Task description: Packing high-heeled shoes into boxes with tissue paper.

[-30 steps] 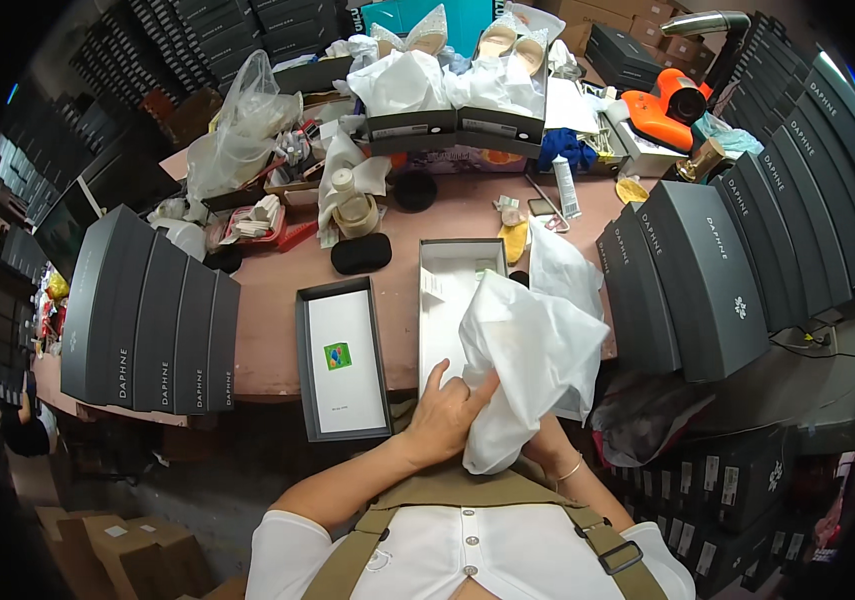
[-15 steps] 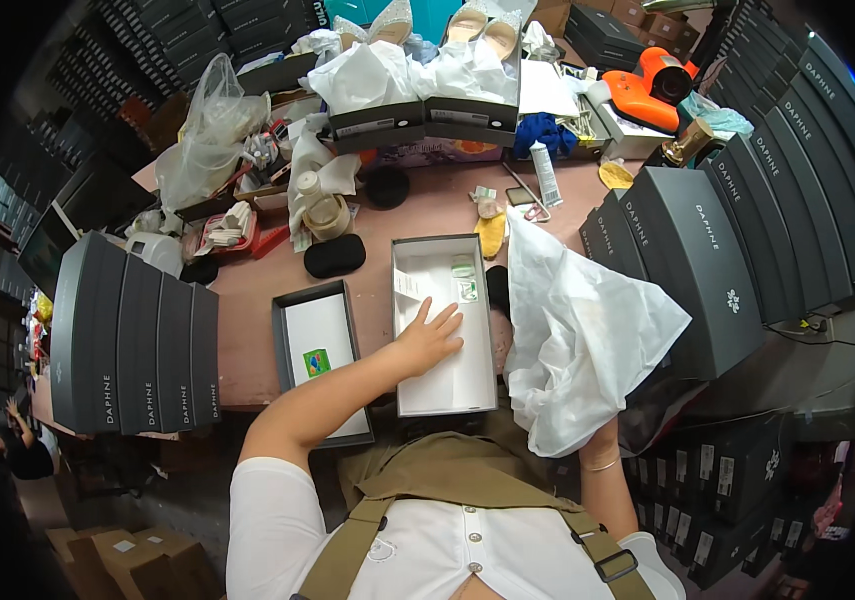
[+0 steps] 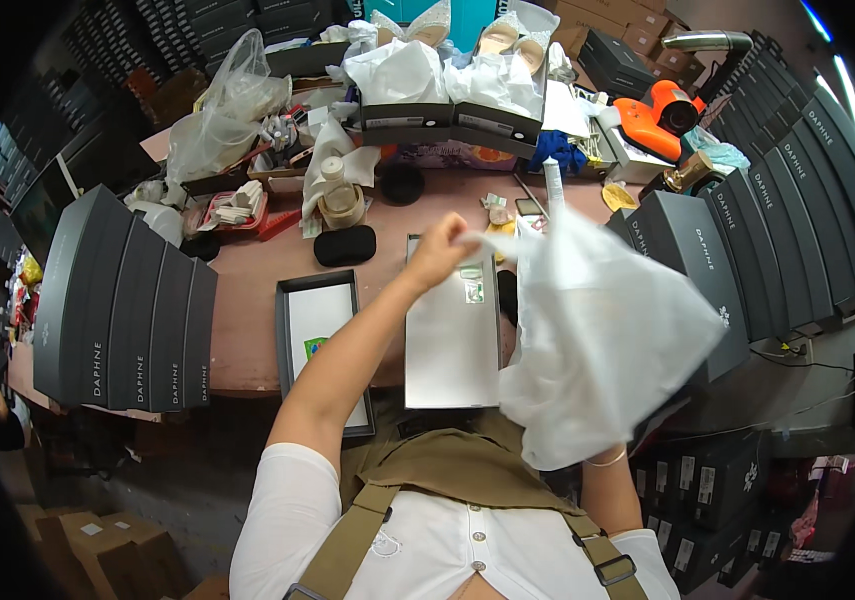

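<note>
My left hand (image 3: 437,252) pinches a corner of a large sheet of white tissue paper (image 3: 612,340), above the far end of an open shoe box (image 3: 452,355). The sheet hangs creased to the right of the box, blurred in part by motion. Behind its lower edge is my right hand (image 3: 605,462), which holds it up; the fingers are hidden and only the wrist with a bracelet shows. Inside the white-lined box lies a small green-and-white packet (image 3: 472,285). A shallow dark lid (image 3: 287,310), partly covered by my left forearm, lies left of the box with a green packet (image 3: 313,346) inside.
Dark shoe boxes stand in rows at left (image 3: 122,310) and right (image 3: 682,270). Two open boxes (image 3: 407,118) with tissue and pale shoes stand at the back. Beyond the box lie a black oval case (image 3: 345,245), a jar (image 3: 342,205) and an orange heat gun (image 3: 657,120).
My left hand has left the inside of the shoe box, risen away from me and taken a corner of the tissue paper. The sheet has spread out toward the left hand. The view has shifted slightly.
</note>
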Motion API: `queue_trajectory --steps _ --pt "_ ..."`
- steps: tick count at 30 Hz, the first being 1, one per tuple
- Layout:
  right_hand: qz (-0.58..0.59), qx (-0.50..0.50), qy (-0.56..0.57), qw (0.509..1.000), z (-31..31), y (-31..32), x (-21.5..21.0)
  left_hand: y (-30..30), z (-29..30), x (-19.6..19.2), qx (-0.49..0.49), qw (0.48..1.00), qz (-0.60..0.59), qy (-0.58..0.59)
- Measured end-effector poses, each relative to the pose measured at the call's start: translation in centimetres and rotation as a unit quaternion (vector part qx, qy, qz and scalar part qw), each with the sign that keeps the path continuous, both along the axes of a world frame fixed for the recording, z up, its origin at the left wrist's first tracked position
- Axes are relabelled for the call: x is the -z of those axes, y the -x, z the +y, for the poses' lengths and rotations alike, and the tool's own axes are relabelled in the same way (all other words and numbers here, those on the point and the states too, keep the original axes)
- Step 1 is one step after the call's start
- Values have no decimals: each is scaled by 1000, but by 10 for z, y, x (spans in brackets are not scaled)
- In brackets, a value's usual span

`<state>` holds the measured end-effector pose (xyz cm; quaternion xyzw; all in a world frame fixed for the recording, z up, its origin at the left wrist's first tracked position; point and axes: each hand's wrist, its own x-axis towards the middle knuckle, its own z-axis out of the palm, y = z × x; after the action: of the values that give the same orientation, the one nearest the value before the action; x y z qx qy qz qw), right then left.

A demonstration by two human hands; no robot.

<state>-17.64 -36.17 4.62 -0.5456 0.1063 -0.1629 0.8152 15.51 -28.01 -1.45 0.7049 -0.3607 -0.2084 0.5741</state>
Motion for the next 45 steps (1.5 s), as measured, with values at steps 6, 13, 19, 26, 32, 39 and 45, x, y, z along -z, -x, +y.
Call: queue_trajectory --steps 6,13,19,26,32,39,45 --pt "199 -137 220 945 36 -111 53 -28 42 -53 -107 928 99 344" --pt "133 -84 767 623 78 -122 79 11 72 -68 -57 917 -383 93" --pt "54 -5 752 657 82 -105 -23 54 72 49 347 825 -359 -265" --pt "219 -136 647 718 82 -93 93 33 39 49 293 800 -423 -308" --pt "210 -18 777 593 25 -44 0 41 41 18 220 845 -439 -214" --pt "45 72 844 530 -90 -62 6 87 19 -23 132 991 0 -25" --pt "-50 215 715 664 -118 -102 -97 136 7 -4 90 806 581 66"
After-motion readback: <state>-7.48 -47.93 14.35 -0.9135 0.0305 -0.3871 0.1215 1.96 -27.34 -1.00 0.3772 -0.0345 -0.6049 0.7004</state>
